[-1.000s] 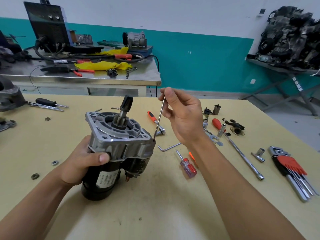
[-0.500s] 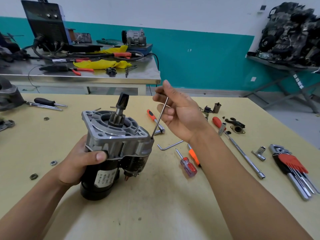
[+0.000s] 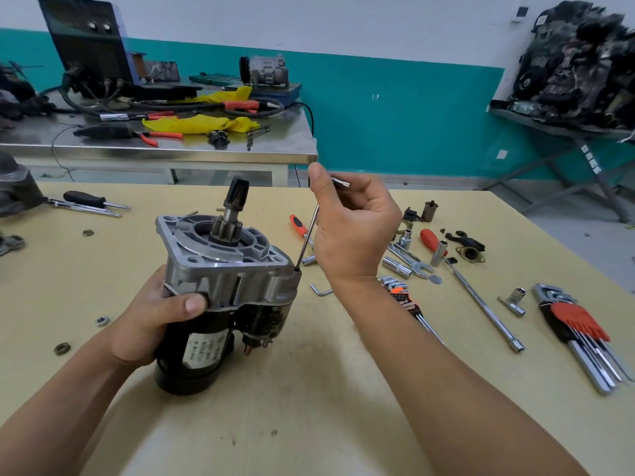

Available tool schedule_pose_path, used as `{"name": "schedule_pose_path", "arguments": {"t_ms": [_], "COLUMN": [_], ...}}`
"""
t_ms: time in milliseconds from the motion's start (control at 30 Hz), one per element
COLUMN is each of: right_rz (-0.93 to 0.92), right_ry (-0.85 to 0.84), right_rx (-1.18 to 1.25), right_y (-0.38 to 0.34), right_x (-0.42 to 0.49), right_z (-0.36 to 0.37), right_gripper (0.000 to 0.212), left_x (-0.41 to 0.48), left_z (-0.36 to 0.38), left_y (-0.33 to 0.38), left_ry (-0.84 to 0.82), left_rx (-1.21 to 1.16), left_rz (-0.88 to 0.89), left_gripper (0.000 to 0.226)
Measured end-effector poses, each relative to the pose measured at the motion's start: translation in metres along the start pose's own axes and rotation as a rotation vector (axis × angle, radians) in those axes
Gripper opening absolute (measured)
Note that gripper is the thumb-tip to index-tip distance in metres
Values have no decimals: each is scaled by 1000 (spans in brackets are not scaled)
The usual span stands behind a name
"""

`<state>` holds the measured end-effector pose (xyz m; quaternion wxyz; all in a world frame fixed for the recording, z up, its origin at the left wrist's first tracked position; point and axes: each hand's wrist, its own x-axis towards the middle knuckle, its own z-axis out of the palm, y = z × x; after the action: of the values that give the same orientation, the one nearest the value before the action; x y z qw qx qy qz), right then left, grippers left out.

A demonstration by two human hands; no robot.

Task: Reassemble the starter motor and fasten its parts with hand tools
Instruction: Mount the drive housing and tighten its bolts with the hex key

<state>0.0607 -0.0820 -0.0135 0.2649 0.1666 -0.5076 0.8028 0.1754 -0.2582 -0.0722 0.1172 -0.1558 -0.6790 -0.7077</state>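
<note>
The starter motor (image 3: 220, 290) stands upright on the yellow table (image 3: 309, 407), silver nose housing and pinion gear on top, black body below. My left hand (image 3: 158, 314) grips its left side, thumb across the front of the housing. An L-shaped hex key (image 3: 307, 238) stands with its long leg's tip in a bolt at the housing's right corner. My right hand (image 3: 350, 228) pinches the key's upper end, and the short leg pokes out to the right above the fingers.
To the right lie a loose hex key (image 3: 321, 290), sockets, a spanner, a long extension bar (image 3: 484, 304), screwdrivers and a red hex key set (image 3: 580, 328). Nuts (image 3: 62, 348) and a black screwdriver (image 3: 86, 199) lie left. A steel bench (image 3: 206, 156) stands behind.
My right hand has turned the hex key in the bolt, so its short leg now points right instead of being hidden in the fingers. The left hand keeps hold of the motor.
</note>
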Motion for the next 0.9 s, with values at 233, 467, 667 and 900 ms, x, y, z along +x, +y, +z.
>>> {"name": "schedule_pose_path", "arguments": {"t_ms": [233, 467, 667, 900], "right_rz": [-160, 304, 526, 667], "right_ry": [-207, -591, -833, -881], "right_rx": [-67, 196, 203, 359], "right_y": [1, -2, -6, -4], "right_x": [-1, 13, 26, 27], "right_z": [-3, -12, -19, -18], "right_gripper": [14, 22, 47, 34], "left_x": [-1, -1, -1, 0], "left_z": [-2, -4, -3, -3], "left_y": [-2, -2, -2, -1], "left_ry": [13, 10, 16, 13], "left_rx": [-30, -16, -33, -12], "left_rz": [-11, -18, -16, -23], "left_gripper": [51, 52, 51, 52]}}
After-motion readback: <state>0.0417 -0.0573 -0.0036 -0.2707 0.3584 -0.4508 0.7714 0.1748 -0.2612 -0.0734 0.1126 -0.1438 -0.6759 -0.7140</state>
